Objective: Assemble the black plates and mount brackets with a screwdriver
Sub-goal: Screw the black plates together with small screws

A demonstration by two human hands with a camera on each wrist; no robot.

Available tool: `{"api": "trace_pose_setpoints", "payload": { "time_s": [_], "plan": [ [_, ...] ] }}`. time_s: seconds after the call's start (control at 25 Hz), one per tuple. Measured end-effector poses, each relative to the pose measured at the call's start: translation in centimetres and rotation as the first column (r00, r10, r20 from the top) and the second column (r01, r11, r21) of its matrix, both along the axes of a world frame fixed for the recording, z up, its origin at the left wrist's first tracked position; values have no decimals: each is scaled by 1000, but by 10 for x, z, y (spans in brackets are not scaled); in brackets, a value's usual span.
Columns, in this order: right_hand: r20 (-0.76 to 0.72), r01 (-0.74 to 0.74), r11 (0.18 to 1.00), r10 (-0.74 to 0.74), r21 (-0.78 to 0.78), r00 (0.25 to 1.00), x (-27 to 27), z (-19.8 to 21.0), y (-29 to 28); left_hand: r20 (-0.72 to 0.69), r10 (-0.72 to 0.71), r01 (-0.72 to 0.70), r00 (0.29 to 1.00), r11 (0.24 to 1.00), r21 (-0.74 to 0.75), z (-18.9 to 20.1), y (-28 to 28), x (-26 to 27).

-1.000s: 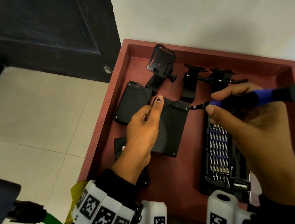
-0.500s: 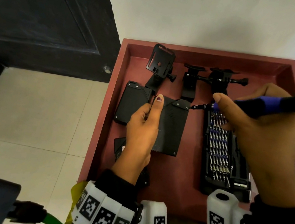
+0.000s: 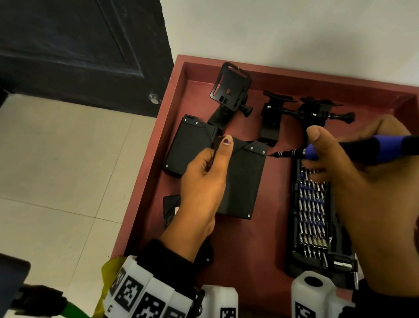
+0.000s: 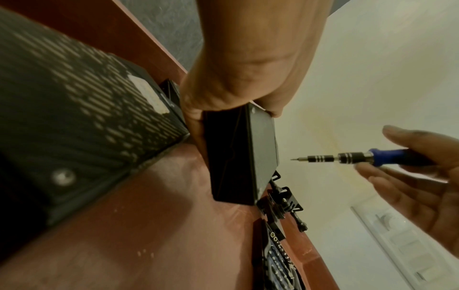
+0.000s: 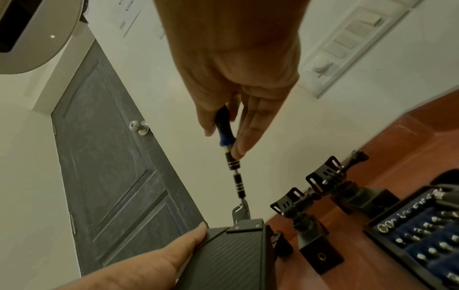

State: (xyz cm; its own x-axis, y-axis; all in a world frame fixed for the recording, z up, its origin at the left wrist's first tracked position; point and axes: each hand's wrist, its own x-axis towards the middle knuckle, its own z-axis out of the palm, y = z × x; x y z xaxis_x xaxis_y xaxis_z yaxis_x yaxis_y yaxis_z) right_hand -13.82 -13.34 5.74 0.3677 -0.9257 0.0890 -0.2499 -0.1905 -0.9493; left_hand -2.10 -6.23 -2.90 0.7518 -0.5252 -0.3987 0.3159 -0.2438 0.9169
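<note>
My left hand (image 3: 208, 175) grips a black plate (image 3: 243, 181) by its left edge, thumb on top, and holds it tilted up off the red tray (image 3: 286, 73). In the left wrist view the plate (image 4: 248, 157) stands on edge. My right hand (image 3: 358, 189) holds a blue-and-black screwdriver (image 3: 370, 149) nearly level, its tip just right of the plate's top right corner. A small gap shows between the screwdriver (image 4: 347, 158) tip and the plate. A second black plate (image 3: 188, 144) lies to the left. Three mount brackets (image 3: 231, 90) (image 3: 272, 116) (image 3: 318, 113) stand behind.
An open case of screwdriver bits (image 3: 315, 218) lies along the tray's right side under my right hand. A small black part (image 3: 169, 207) sits by my left wrist. A dark door (image 3: 59, 22) and tiled floor (image 3: 36, 157) are left of the tray.
My right hand has shifted right along the screwdriver handle and the handle end has swung right. The tip stays by the plate's top right corner. The left hand and plate have not moved.
</note>
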Motion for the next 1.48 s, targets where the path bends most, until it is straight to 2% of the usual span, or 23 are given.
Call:
{"api": "trace_pose_setpoints", "payload": {
  "time_s": [0.16, 0.24, 0.32, 0.4, 0.48, 0.56, 0.88, 1.48],
  "plan": [
    [130, 22, 997, -12, -72, 991, -10, -12, -13, -71, 15, -14, 997, 1000, 7, -2, 1, 3],
    [215, -94, 993, 77, 66, 974, -14, -14, -19, -131, 3, -3, 991, 1000, -2, -5, 1, 5],
    [242, -244, 949, 193, 201, 951, -16, -10, -26, -178, 18, -24, 984, 999, -30, -5, 0, 7],
    [221, -423, 870, 374, 252, 901, -17, -13, -20, -221, 33, -39, 975, 999, -23, -7, 0, 9],
    [162, -498, 823, 470, 272, 867, -17, -17, -15, -246, 51, -53, 968, 999, -1, -8, -1, 10],
    [126, -508, 819, 493, 265, 861, -15, -20, -13, -255, 74, -72, 964, 997, 18, -7, 0, 12],
    [152, -509, 820, 486, 261, 861, -10, -27, -11, -278, 98, -108, 955, 994, -19, -6, -1, 11],
    [126, -511, 816, 496, 269, 859, -8, -25, -8, -260, 97, -101, 961, 995, -4, -8, -1, 12]
  ]
}}
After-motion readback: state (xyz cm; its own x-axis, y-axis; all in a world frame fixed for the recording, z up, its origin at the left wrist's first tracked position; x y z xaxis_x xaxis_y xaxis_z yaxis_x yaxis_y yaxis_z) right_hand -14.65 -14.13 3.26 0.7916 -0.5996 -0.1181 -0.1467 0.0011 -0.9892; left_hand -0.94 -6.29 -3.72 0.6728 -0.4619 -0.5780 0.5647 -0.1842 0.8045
